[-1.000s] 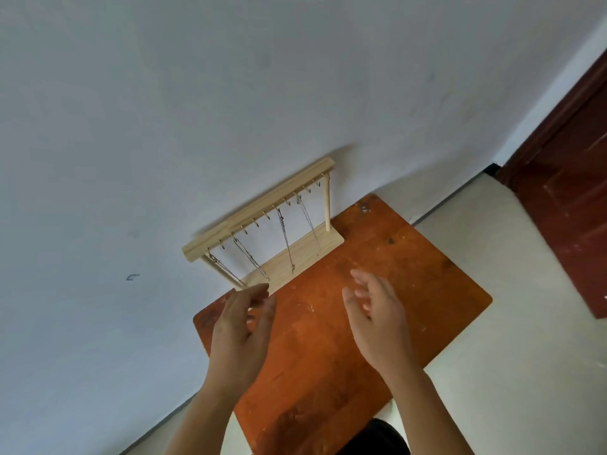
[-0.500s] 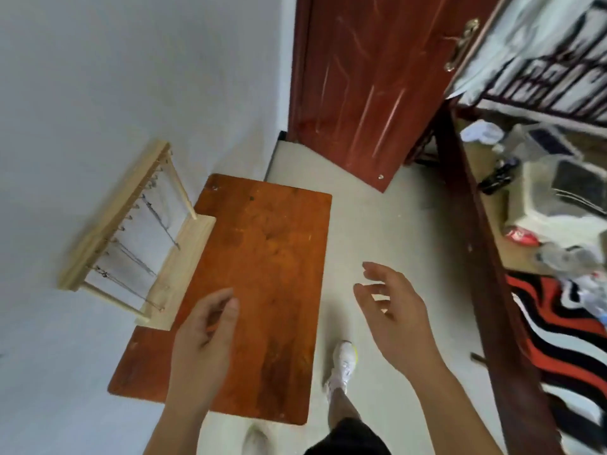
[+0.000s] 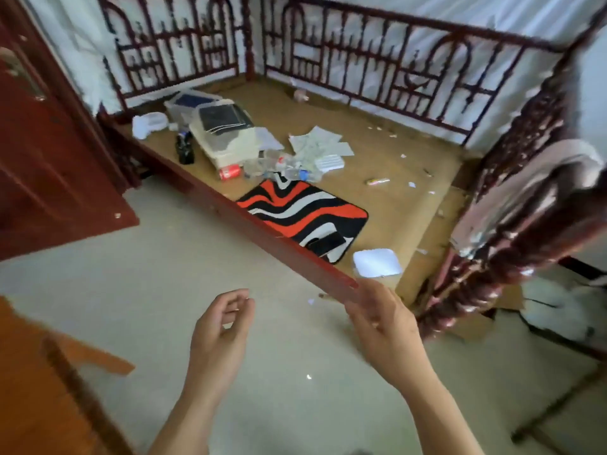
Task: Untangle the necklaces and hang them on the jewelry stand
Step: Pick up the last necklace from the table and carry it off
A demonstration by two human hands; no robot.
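The view has swung right, away from the wall, within the last second. The bed point(image 3: 262, 232) and its littered platform now fill the frame. The orange surface point(image 3: 29, 395) shows only as a blurred corner at lower left. The jewelry stand and the necklaces hanging on it, visible a second ago, are out of view. The left hand point(image 3: 220, 333) and right hand point(image 3: 384, 323) hang over the floor point(image 3: 164, 274), each grip apart, fingers loosely curled, holding nothing. Judgement: hanging is finished or paused. No necklace is visible here, so the next target cannot be confirmed.
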